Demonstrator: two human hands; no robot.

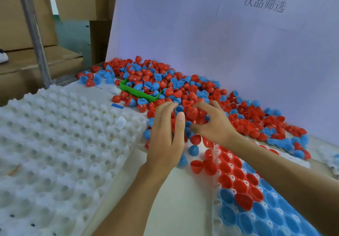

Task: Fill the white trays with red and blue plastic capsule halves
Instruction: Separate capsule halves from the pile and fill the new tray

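Here, in the head view, both hands are working at the near edge of the pile of red and blue capsule halves (183, 89), which is lying along the foot of the white board (220, 33) with printed characters. The left hand (165, 134) is reaching into the pile with fingers loosely curved and thumb stretched forward; whether it is gripping anything I cannot tell. The right hand (212, 123) is sitting just right of it, its fingers curling round a red capsule half (192, 112). A green bin (132, 90) is lying half buried in the pile's far left part. Nearer than the pile and to the right, a white tray (256, 199) is sitting partly filled with red and blue halves. Left of the pile, a stack of unfilled white trays (55, 144) is resting beside cardboard boxes (27, 24).
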